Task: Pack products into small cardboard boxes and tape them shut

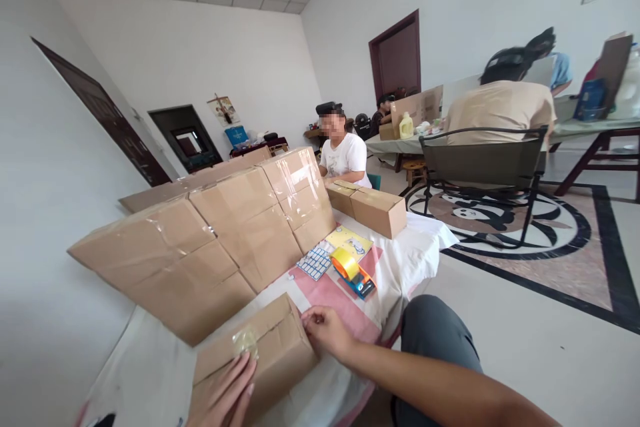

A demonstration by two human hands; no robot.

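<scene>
A closed cardboard box (pixel 280 367) lies in front of me on the cloth-covered table, with a patch of clear tape (pixel 245 341) across its top seam. My left hand (pixel 227 390) rests on the box top, fingers stretched out, their tips touching the tape's near edge. At the box's far right edge, my right hand (pixel 325 330) has its fingertips pinched together; whatever is between them is too small to make out. Beyond that hand stands an orange and blue tape dispenser (pixel 353 272) with a yellow roll. Beside it lie a sheet of blue-edged labels (pixel 315 263) and a yellow printed sheet (pixel 356 244).
Several taped boxes (pixel 240 220) form a wall along the table's left side. Further boxes (pixel 380 210) sit at the far end, near a person in a white shirt (pixel 347 153). On the right, another person sits in a dark chair (pixel 483 163) at a long table.
</scene>
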